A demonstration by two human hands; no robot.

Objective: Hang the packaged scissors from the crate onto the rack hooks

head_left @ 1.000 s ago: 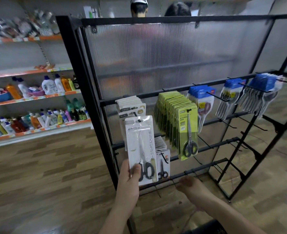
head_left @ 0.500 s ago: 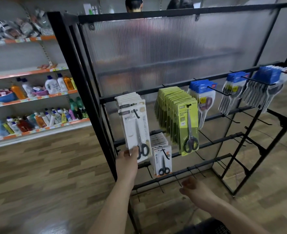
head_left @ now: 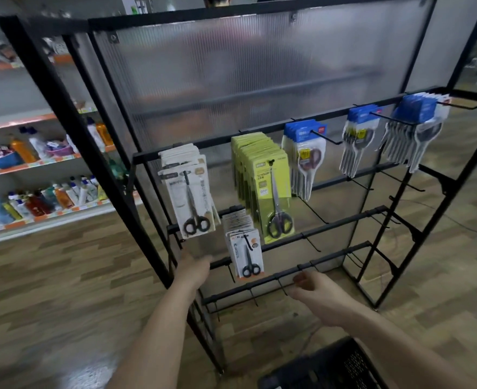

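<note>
Below the hung white scissors pack [head_left: 175,192], the left grip [head_left: 195,269] is hovering released. The right grip [head_left: 313,290] is hanging loosely curled, empty.

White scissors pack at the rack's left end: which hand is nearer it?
Left. The left hand is just below the white scissors pack, not touching it; the right hand is lower and farther right, by the bottom bar.
</note>
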